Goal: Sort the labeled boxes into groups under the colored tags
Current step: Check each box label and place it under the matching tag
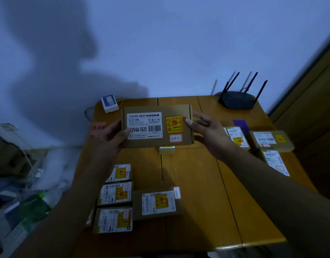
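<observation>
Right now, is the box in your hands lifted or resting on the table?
Lifted: both hands hold the box by its ends above the table.

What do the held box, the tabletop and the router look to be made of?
Held box: brown matte cardboard, probably; folded flap edges, paper labels stuck on. Table: wood or wood-look laminate; warm orange planks with seams, slight sheen. Router: black plastic, likely; smooth moulded shell, thin antennas.

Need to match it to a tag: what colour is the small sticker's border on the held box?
Red, on the held box, bottom right corner; head view.
</observation>
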Action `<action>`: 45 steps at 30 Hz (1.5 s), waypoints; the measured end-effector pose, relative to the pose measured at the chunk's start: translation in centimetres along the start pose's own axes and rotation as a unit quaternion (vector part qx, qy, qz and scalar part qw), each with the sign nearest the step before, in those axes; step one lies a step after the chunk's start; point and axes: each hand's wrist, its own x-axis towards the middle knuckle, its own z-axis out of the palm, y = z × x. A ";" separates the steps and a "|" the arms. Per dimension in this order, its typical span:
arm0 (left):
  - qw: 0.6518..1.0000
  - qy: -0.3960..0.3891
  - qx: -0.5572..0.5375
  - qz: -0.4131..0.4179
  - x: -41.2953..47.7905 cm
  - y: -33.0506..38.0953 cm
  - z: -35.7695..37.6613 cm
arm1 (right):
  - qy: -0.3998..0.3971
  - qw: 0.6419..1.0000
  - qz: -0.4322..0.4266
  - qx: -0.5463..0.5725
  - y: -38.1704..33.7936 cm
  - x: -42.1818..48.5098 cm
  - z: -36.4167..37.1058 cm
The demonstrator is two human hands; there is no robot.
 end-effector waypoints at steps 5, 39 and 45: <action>1.000 0.007 0.011 -0.012 -0.3 0.0 -0.2 | -0.022 1.000 -0.006 0.000 -0.1 -0.2 0.0; 0.974 0.034 0.101 -0.199 -1.6 -10.5 -2.4 | -0.056 0.977 0.164 -0.126 11.4 -0.4 -1.3; 0.955 0.046 0.230 -0.179 0.0 -14.2 0.6 | 0.017 0.966 0.204 -0.160 14.2 0.2 -3.4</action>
